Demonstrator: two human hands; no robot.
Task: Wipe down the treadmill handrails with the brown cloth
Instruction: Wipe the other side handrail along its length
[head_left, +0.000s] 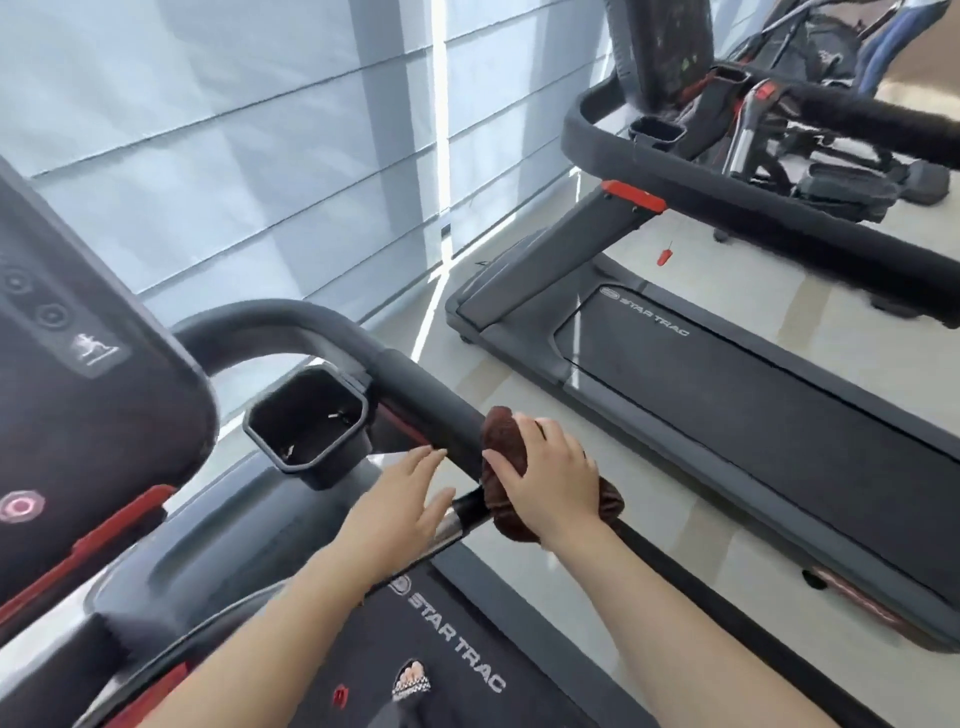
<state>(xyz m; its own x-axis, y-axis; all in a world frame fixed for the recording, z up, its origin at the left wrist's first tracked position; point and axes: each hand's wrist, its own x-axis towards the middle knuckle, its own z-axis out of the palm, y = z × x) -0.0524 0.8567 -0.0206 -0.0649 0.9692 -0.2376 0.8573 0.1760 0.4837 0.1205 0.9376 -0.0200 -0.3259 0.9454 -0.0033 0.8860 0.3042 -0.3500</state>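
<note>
Dark glossy console panel (78, 415) at far left, with a black moulded plastic cup holder (306, 423) beside it. My left hand (400, 506) hovers flat, fingers spread and holding nothing, over the chrome bar (457, 522) just below the black padded handrail (415, 395). My right hand (550, 480) clamps the brown terry cloth (501, 431) around that handrail (cloth wraps the rail's near end). A second grey treadmill (727, 364) stands farther right.
</note>
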